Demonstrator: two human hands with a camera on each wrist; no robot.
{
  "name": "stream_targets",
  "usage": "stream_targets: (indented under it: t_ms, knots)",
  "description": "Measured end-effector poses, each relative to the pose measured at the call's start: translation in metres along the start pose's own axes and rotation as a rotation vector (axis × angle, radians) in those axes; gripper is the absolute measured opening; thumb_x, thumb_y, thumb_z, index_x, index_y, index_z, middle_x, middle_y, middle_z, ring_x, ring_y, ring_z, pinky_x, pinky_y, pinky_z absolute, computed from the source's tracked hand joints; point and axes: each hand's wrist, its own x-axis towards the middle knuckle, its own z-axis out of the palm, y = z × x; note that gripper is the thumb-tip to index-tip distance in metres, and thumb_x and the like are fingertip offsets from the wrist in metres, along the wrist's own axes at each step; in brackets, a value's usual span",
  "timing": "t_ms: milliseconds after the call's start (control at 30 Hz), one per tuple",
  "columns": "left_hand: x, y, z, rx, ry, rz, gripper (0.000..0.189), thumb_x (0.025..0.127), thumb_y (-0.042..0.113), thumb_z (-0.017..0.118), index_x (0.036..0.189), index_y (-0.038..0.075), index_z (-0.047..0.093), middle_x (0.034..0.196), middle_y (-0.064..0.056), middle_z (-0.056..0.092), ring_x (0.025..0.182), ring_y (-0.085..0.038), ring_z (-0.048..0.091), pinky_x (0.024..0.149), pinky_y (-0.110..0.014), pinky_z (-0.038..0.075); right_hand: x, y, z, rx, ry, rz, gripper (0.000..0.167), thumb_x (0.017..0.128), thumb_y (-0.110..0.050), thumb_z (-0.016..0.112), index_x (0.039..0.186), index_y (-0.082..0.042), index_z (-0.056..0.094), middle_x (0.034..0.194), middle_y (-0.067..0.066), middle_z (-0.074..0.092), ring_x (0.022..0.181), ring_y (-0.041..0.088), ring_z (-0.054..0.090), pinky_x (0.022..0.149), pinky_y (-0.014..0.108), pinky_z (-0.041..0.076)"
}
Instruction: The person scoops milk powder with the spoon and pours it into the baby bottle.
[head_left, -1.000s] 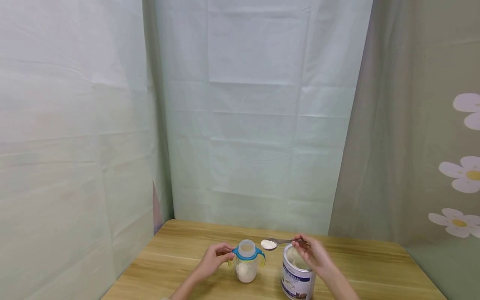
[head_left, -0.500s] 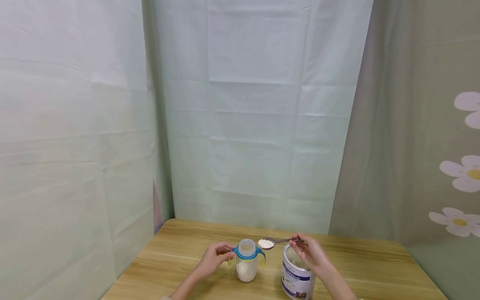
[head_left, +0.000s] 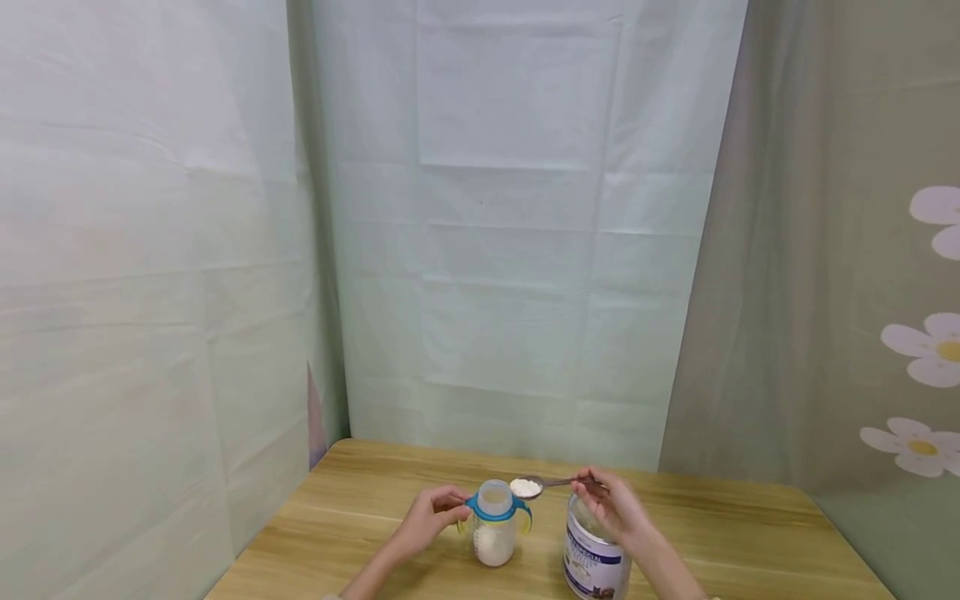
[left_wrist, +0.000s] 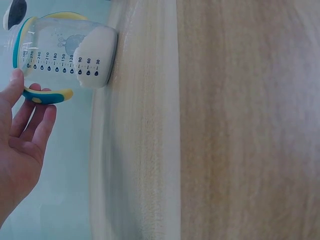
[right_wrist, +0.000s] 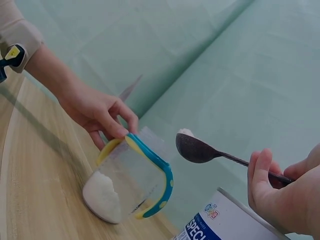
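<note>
A clear baby bottle with blue and yellow handles stands upright and uncapped on the table. White powder fills its lower part. My left hand pinches the bottle's left handle between thumb and fingers. In my right hand is a dark spoon, gripped by its handle and heaped with white powder. The spoon's bowl is just right of the bottle's open neck, near its rim. Below the right hand stands an open white and blue tin, its mouth partly hidden by that hand.
The wood-grain table has rounded back corners. Pale green cloth hangs behind it and along both sides, with white flowers printed on the right-hand cloth.
My right hand has moved a little to the left, bringing the loaded spoon closer to the bottle's neck. The left hand, bottle and tin have stayed in place.
</note>
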Motion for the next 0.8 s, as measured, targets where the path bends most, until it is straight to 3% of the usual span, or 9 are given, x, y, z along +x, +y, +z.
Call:
stream_targets:
  t_ms: [300, 400, 633, 800]
  knots:
    - [-0.004, 0.020, 0.001, 0.000, -0.003, -0.009, 0.022, 0.091, 0.007, 0.065, 0.107, -0.008, 0.065, 0.100, -0.028, 0.069, 0.085, -0.024, 0.069, 0.075, -0.030, 0.056, 0.001, 0.001, 0.003, -0.007, -0.022, -0.012, 0.030, 0.104, -0.010, 0.036, 0.090, -0.008, 0.063, 0.092, 0.004, 0.063, 0.089, 0.011, 0.065, 0.087, 0.014, 0.051]
    - [-0.003, 0.014, 0.001, -0.009, -0.001, 0.000, 0.022, 0.091, 0.009, 0.065, 0.107, -0.006, 0.065, 0.099, -0.025, 0.070, 0.085, -0.021, 0.069, 0.075, -0.028, 0.056, 0.002, 0.002, 0.005, -0.006, -0.022, -0.012, 0.032, 0.104, -0.010, 0.036, 0.089, -0.007, 0.063, 0.091, 0.004, 0.064, 0.088, 0.011, 0.065, 0.086, 0.014, 0.051]
    - [-0.001, 0.006, 0.000, 0.002, -0.005, -0.008, 0.022, 0.091, 0.008, 0.065, 0.107, -0.006, 0.066, 0.100, -0.026, 0.070, 0.088, -0.033, 0.069, 0.076, -0.032, 0.057, 0.003, 0.004, 0.008, -0.005, 0.003, -0.021, 0.032, 0.104, -0.010, 0.037, 0.088, -0.008, 0.064, 0.092, 0.004, 0.064, 0.088, 0.011, 0.066, 0.085, 0.014, 0.051]
    - [0.000, 0.000, 0.000, -0.012, -0.002, 0.014, 0.024, 0.091, 0.013, 0.066, 0.108, -0.004, 0.066, 0.099, -0.022, 0.071, 0.087, -0.029, 0.070, 0.075, -0.031, 0.057, 0.002, 0.002, 0.011, -0.007, 0.006, -0.026, 0.033, 0.104, -0.011, 0.037, 0.087, -0.010, 0.064, 0.092, 0.003, 0.064, 0.089, 0.011, 0.065, 0.087, 0.015, 0.051]
